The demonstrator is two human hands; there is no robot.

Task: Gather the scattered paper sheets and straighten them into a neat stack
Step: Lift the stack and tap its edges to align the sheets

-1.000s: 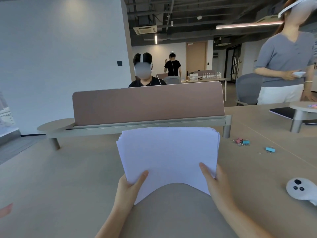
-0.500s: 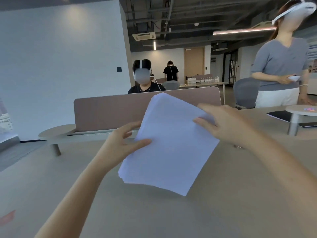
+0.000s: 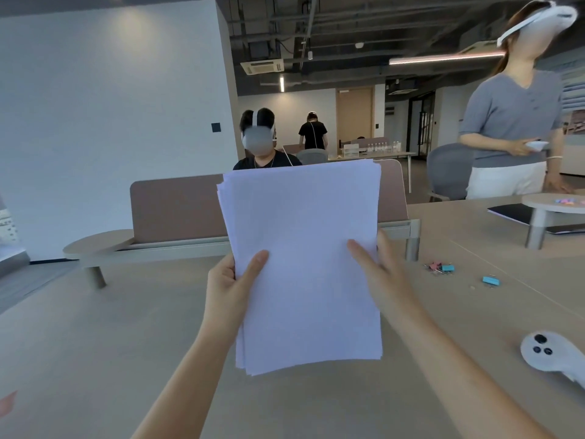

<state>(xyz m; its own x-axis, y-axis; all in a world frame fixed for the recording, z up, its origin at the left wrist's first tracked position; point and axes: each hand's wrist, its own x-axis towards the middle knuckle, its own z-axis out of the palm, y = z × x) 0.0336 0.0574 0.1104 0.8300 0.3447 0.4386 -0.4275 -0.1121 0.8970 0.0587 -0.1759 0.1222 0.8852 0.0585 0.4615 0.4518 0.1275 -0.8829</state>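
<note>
A stack of white paper sheets [image 3: 300, 255] stands upright in portrait position above the beige table [image 3: 95, 343], in the middle of the view. My left hand [image 3: 231, 286] grips its left edge, thumb on the front face. My right hand [image 3: 380, 277] grips the right edge, thumb across the front. The sheet edges are slightly fanned at the upper left and at the bottom left corner. The bottom edge hangs over the tabletop; I cannot tell whether it touches.
A white controller [image 3: 550, 353] lies at the right. Coloured binder clips [image 3: 440, 267] and a blue clip [image 3: 490, 281] lie right of the stack. A pink desk divider [image 3: 177, 204] stands behind. A person sits beyond it; another stands at the right by a small round stand [image 3: 554, 204].
The stack went from landscape, held by its near edge, through a tilted turn in mid-air, to upright portrait. Both hands shifted from the near edge to the side edges.
</note>
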